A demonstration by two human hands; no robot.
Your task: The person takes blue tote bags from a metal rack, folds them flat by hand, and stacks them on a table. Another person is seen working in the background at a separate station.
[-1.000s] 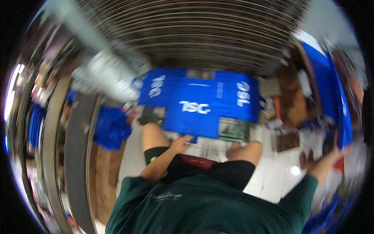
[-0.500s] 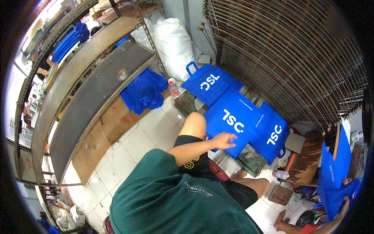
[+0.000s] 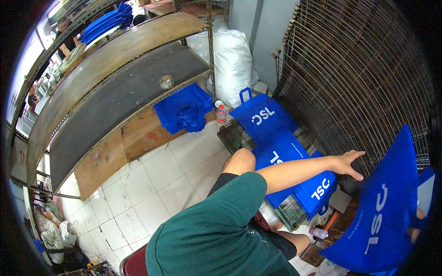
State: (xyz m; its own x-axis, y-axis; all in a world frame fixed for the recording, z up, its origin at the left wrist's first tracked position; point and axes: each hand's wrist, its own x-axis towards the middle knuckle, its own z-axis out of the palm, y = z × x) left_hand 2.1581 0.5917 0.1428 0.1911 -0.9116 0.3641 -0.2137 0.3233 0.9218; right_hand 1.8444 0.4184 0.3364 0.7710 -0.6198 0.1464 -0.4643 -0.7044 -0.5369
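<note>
1. Left hand (image 3: 347, 165) has swung from over the middle blue bag (image 3: 287, 146) toward the frame's right, where the loose blue sheet (image 3: 391, 198) now reaches further in.
2. That hand is empty, fingers spread, just left of the sheet; I cannot tell whether the thumb touches it.
3. Dim fingers (image 3: 420, 214) show near the sheet's right edge; whether they are the right hand's, or gripping, I cannot tell.
4. The middle bag lies partly behind the left forearm, mid-frame.

Blue panel (image 3: 386, 198) mostly hides a hand (image 3: 415, 234), possibly the right.
</note>
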